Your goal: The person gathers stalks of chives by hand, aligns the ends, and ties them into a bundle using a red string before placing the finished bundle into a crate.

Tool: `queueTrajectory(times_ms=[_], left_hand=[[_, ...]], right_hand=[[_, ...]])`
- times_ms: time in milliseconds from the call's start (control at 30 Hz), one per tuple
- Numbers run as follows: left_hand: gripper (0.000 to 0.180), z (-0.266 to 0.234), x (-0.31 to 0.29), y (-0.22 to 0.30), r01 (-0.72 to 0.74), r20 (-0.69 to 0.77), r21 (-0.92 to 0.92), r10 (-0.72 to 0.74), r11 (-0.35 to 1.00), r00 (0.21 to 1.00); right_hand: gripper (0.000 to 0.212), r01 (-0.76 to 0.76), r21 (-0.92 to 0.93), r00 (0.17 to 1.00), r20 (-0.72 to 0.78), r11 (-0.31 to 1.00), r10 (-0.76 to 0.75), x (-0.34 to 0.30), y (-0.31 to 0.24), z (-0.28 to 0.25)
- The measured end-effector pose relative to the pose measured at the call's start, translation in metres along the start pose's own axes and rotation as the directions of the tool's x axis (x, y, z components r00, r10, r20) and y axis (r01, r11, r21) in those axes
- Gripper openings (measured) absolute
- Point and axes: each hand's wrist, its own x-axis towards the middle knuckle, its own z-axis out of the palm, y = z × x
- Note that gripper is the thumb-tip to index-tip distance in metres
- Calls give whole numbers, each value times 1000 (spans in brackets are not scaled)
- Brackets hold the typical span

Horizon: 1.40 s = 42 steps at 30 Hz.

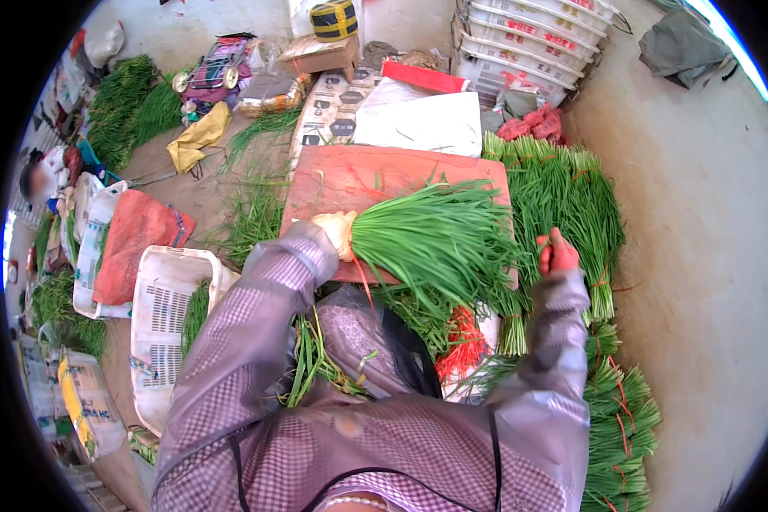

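Note:
My left hand (337,233), in a pale glove, grips a bunch of garlic chives (439,235) by its stem end. The long green leaves fan out to the right across a reddish board (320,181) before me. A thin red tie hangs below my left hand. Off the board's right edge is my right hand (557,254), bare, its fingers curled; whether anything is between them is hidden. It is above tied chive bundles (576,192) stacked on that side. A clump of red ties (462,343) lies below the board, near my lap.
More tied bundles (619,418) lie beside my right arm. To the left stand a white plastic basket (158,333) and a red cloth (132,247) over another crate. Stacked white crates (525,47) rise at the back. Loose chives (256,213) litter the floor; a person (47,175) is at far left.

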Motion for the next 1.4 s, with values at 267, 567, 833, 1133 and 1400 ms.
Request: queueTrajectory(times_ms=[267, 567, 833, 1133, 1400], left_hand=[[42, -30, -18, -8, 673, 687, -717, 354, 183, 635], [63, -7, -110, 20, 34, -2, -994, 320, -107, 947], [54, -44, -132, 14, -273, -369, -801, 81, -532, 926], [31, -13, -127, 63, -88, -218, -780, 137, -619, 966], [42, -26, -77, 126, 42, -191, -662, 223, -748, 956]], right_hand=[[58, 20, -367, 516, 800, 930, 305, -109, 17, 123], [80, 118, 312, 658, 686, 943, -309, -94, -11, 273], [98, 490, 95, 560, 728, 867, -396, -118, -48, 307], [90, 625, -21, 625, 612, 780, -484, -118, -102, 285], [99, 727, -419, 686, 477, 544, -549, -94, -98, 196]])
